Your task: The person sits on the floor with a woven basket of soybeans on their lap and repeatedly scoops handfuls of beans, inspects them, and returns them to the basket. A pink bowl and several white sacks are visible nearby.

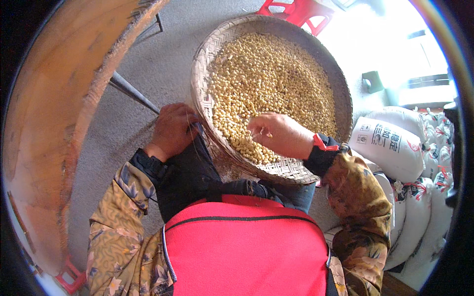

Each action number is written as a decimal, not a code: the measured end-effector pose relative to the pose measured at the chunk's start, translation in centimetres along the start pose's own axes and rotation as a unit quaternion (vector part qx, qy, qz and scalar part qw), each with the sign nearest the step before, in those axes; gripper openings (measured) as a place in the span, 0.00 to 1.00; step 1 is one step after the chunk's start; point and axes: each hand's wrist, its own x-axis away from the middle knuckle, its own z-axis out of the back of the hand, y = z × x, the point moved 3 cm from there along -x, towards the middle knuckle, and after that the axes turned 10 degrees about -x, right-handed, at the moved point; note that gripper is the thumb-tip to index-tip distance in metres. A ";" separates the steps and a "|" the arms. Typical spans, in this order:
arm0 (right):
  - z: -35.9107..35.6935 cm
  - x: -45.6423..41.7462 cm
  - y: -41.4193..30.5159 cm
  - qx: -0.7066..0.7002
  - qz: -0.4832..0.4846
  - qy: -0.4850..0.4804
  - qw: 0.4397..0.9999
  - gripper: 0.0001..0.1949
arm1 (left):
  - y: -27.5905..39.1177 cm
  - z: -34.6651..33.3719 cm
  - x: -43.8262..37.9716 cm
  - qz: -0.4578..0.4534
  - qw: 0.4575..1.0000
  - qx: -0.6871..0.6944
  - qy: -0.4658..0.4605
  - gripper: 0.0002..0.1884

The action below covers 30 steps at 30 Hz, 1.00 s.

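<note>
A round woven bamboo tray [292, 171] holds a broad layer of yellow soybeans [274, 74], with a few bits of chaff among them. My right hand [283, 133] is down at the beans on the near side of the tray, its fingers curled in. Small pale pieces, seemingly beans, show between those fingers; the fingertips are partly hidden. My left hand [174, 129] rests on my dark-trousered knee [194, 159], close by the tray's left rim. Its fingers bend over out of sight, so whether they hold anything is unclear.
A large wooden board or tabletop [55, 111] with a rough edge rises along the left, a metal leg [133, 92] below it. Stacked white printed sacks [389, 144] stand at the right. Beyond the tray is a red plastic stool [300, 13] on the concrete floor [170, 63].
</note>
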 end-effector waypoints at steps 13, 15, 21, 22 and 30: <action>-2.3 1.3 -1.0 0.065 0.103 -0.116 0.986 0.12 | 0.1 0.0 -0.1 0.009 1.000 0.009 0.016 0.11; -2.4 2.6 -0.2 0.081 0.021 -0.148 0.985 0.11 | -0.1 -0.2 -0.1 0.005 1.000 0.011 0.003 0.11; -2.9 3.7 1.5 -0.011 0.025 -0.151 0.988 0.10 | -0.1 -0.3 -0.2 -0.004 1.000 -0.002 0.008 0.12; -2.6 3.5 1.7 -0.047 0.041 -0.141 0.988 0.10 | -0.2 -0.3 -0.2 0.000 1.000 0.010 0.002 0.12; 0.2 4.1 3.0 -0.519 -0.187 -0.108 0.827 0.13 | 0.0 0.0 -0.4 0.010 1.000 -0.008 0.003 0.11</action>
